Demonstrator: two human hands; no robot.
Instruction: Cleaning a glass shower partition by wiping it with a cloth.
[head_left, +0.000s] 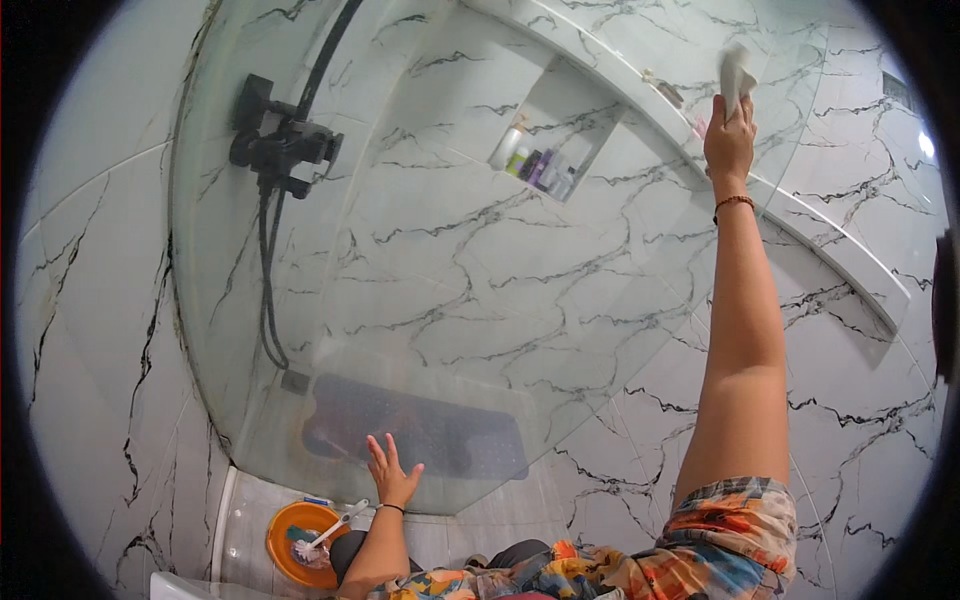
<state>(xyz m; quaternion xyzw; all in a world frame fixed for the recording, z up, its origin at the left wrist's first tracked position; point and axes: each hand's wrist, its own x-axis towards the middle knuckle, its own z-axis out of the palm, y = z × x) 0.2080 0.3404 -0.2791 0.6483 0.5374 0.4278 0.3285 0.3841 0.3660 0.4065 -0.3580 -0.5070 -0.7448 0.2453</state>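
My right arm stretches far up, and my right hand (730, 142) grips a whitish cloth (736, 75), slightly blurred, at the upper part of a clear glass shower panel (480, 315). Low on the same panel, my left hand (392, 476) is spread with nothing in it; whether its palm presses on the glass cannot be told. Through the glass behind that hand shows a grey bath mat (420, 424) on the shower floor. Below and left of it stands an orange basin (281, 551) holding a white-handled brush (341, 521) and a green scrubbing pad (295, 533).
Behind the glass are a black shower mixer (289, 150) with a hanging hose (264, 285) and a wall niche (577, 112) with several bottles (536, 163). A marble-patterned ledge (832, 240) runs along the wall, with small items (666, 90) on it. A white rim (180, 586) shows at lower left.
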